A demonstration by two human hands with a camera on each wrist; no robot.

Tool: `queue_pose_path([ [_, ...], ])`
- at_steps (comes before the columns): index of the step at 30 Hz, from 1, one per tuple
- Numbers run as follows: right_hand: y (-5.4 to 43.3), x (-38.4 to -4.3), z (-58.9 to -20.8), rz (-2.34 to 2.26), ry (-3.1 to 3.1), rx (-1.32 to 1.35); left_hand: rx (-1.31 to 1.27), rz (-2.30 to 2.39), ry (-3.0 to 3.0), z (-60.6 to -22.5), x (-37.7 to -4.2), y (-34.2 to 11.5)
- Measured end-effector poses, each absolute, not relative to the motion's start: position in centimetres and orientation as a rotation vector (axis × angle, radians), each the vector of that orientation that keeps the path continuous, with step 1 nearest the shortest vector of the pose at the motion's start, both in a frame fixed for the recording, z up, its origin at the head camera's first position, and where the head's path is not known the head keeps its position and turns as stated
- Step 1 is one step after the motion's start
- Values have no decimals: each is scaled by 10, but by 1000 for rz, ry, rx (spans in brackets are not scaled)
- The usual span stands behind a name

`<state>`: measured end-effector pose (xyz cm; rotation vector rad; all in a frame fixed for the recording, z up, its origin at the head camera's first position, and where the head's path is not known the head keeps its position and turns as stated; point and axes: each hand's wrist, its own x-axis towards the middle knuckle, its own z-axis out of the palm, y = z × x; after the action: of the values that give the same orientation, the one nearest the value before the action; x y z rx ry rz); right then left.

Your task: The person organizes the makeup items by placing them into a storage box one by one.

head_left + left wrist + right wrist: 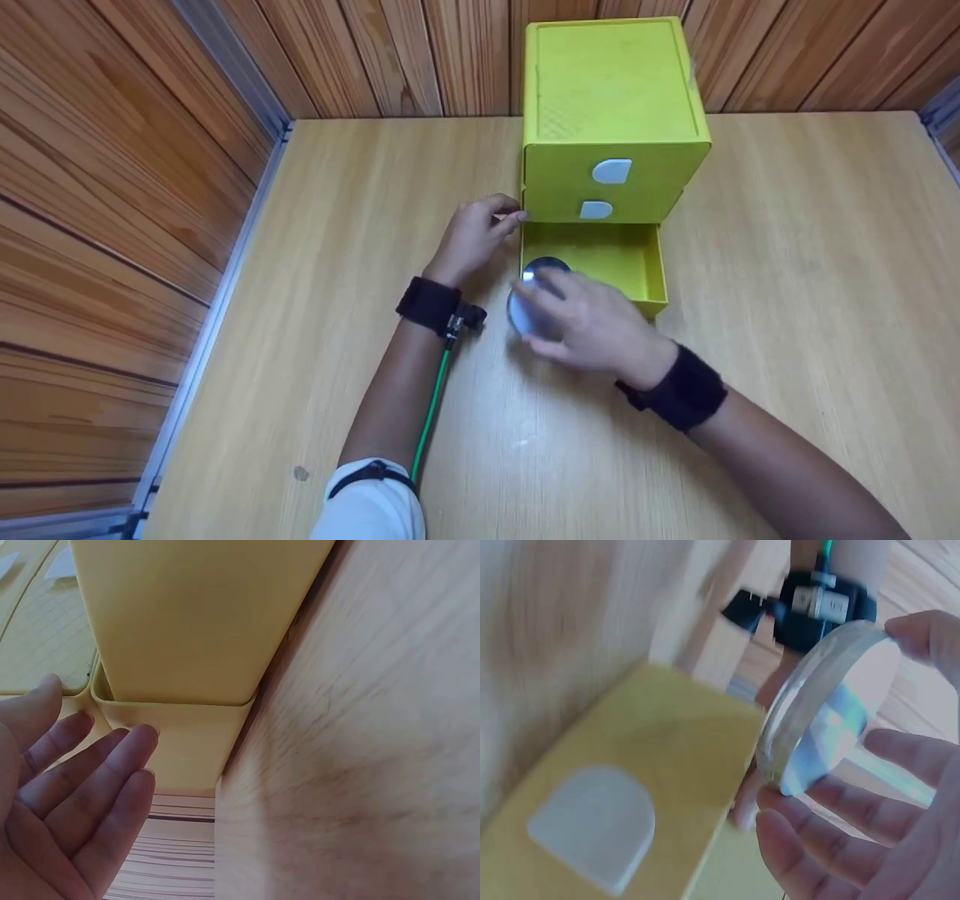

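My right hand (596, 322) holds a round, shiny silver disc (832, 720) by its rim, between thumb and fingertips. Its face looks mirror-like, but its exact kind is unclear. In the head view the hand partly covers the disc, just over the front left of an open drawer (662, 266). That drawer is the lowest of a yellow-green drawer unit (615, 82). My left hand (472, 232) is at the unit's left side, thumb and forefinger close to its front edge. In the left wrist view its fingers (131, 750) are loosely bent beside the unit, holding nothing.
Two drawers above are closed, with white rounded handles (613, 171) on their fronts. The unit stands on a light wooden table (810, 300) against a wood-panelled wall (450, 60). A green cable (431, 412) runs along my left forearm from a wrist camera.
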<state>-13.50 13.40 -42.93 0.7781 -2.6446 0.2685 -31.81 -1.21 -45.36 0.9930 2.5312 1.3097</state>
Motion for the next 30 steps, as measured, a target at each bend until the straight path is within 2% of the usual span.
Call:
queue_pose_path([
  [16, 188, -138, -431, 296, -2687, 321, 1017, 1374, 2475, -451, -310, 4],
  [30, 205, -156, -448, 367, -2877, -27, 870, 1496, 2406, -456, -313, -4],
])
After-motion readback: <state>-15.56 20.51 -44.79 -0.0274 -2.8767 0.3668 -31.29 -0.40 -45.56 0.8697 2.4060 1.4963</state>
